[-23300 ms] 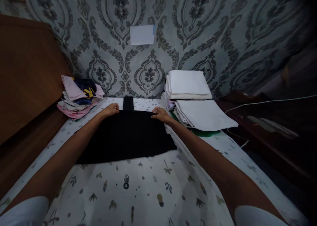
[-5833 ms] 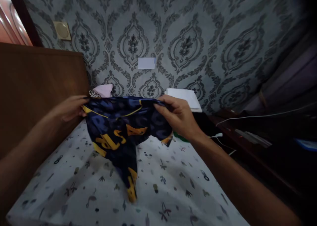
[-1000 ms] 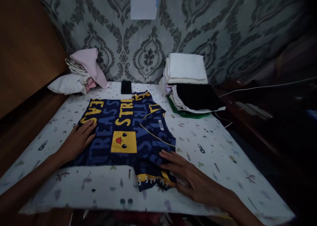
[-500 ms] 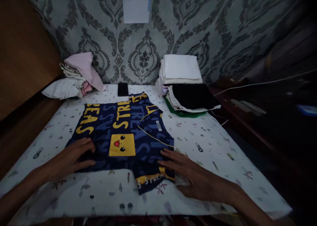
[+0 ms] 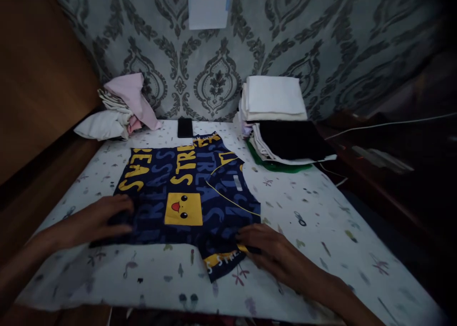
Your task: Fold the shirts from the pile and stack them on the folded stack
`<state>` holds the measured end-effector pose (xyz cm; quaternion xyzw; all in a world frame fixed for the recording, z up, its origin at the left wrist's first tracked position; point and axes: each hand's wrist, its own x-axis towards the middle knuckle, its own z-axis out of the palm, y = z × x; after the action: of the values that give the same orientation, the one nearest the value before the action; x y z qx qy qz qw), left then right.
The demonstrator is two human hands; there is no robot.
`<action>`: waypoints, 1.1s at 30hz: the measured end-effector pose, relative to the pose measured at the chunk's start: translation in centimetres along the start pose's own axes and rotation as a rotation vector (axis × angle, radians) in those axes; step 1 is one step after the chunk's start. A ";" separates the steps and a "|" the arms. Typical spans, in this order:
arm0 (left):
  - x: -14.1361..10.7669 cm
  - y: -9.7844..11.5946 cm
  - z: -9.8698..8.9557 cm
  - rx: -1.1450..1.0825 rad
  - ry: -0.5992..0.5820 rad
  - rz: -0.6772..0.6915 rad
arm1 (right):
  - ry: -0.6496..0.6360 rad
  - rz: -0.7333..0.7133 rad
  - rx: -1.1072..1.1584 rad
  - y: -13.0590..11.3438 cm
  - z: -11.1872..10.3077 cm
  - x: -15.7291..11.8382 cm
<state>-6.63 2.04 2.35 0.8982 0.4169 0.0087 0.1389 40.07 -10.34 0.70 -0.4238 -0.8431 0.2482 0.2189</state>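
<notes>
A navy V-neck shirt [image 5: 153, 216] with yellow and blue lettering and a yellow cartoon-face patch lies spread on the table, its neck to the right and its hem to the left. At the near hem corner is my left hand [image 5: 103, 219], slightly blurred, thumb and fingers apart on the cloth. My right hand [image 5: 274, 250] has its fingers closed over the shoulder and sleeve on the near side, with a fold of the yellow-banded sleeve showing between fingers and thumb. The near sleeve's end points toward me.
The table has a white printed cloth [image 5: 164, 278]. At the back right stands a stack of folded clothes [image 5: 274, 97], white above black and green. A pile of pink and white cloth [image 5: 121, 107] lies back left. A black phone [image 5: 184, 127] sits near the patterned wall.
My right hand's fingers have gone from spread flat to closed on the sleeve cloth. My left hand remains at the hem. The whole view has shifted slightly, moving things to the right.
</notes>
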 end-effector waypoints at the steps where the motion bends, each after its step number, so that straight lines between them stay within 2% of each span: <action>1: 1.0 -0.4 -0.6 -0.052 0.006 -0.031 | 0.023 -0.001 0.020 0.3 0.1 -0.1; 3: 3.7 -1.8 -1.2 -0.085 0.102 -0.067 | 0.066 -0.011 0.073 0.9 0.5 -0.3; 4: 5.2 -2.8 -1.2 -0.084 0.137 -0.044 | 0.081 -0.006 0.107 1.2 0.7 -0.5; 6: 8.2 -5.1 -1.1 -0.038 0.136 0.023 | 0.095 0.020 0.192 1.8 1.2 -0.7; 7: 9.5 -6.4 -1.1 0.009 0.137 0.011 | 0.095 0.041 0.237 2.0 1.4 -0.9; 8: 10.6 -7.6 -1.1 0.063 0.144 -0.052 | 0.087 0.069 0.280 2.2 1.5 -1.0; 10: 12.1 -9.4 -1.5 0.180 0.185 -0.274 | 0.057 0.130 0.347 2.5 1.7 -1.3; 12: 12.8 -9.6 -1.7 0.263 0.250 -0.452 | 0.029 0.188 0.383 2.7 1.8 -1.6; 13: 12.8 -9.1 -1.5 0.278 0.283 -0.466 | 0.022 0.212 0.392 2.8 1.9 -1.7; 15: 12.6 -7.4 -0.5 0.241 0.299 -0.316 | 0.016 0.232 0.399 3.1 2.0 -1.9; 17: 12.1 -5.8 1.0 0.170 0.224 -0.072 | 0.008 0.229 0.406 3.3 2.2 -2.0; 19: 11.6 -5.6 2.0 0.148 0.133 0.055 | 0.024 0.218 0.425 3.5 2.3 -2.0; 20: 11.4 -6.2 2.1 0.161 0.108 0.041 | 0.030 0.221 0.433 3.5 2.3 -2.0; 21: 11.2 -7.1 1.8 0.184 0.114 -0.029 | 0.033 0.230 0.436 3.4 2.3 -1.9; 24: 10.4 -9.9 0.0 0.253 0.260 -0.340 | 0.017 0.270 0.434 3.0 2.1 -1.6; 25: 10.0 -10.3 -0.5 0.252 0.310 -0.378 | 0.005 0.280 0.433 2.9 2.1 -1.5; 26: 9.5 -10.2 -0.9 0.231 0.340 -0.356 | 0.003 0.289 0.431 2.8 2.0 -1.4; 27: 9.0 -9.8 -1.0 0.193 0.335 -0.277 | 0.001 0.292 0.427 2.8 2.0 -1.4; 29: 8.0 -8.5 -0.7 0.121 0.224 -0.057 | 0.007 0.279 0.419 2.9 2.1 -1.4; 30: 7.5 -8.0 -0.5 0.110 0.146 0.008 | 0.009 0.268 0.415 3.0 2.1 -1.4; 31: 7.0 -7.7 -0.4 0.123 0.076 0.014 | 0.013 0.259 0.410 3.1 2.2 -1.5; 33: 6.2 -7.9 -0.5 0.206 0.031 -0.131 | 0.011 0.252 0.401 3.3 2.4 -1.6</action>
<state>-8.53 11.68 0.15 0.8782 0.4757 -0.0295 0.0397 41.59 -10.50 -3.41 -0.4751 -0.7160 0.4340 0.2705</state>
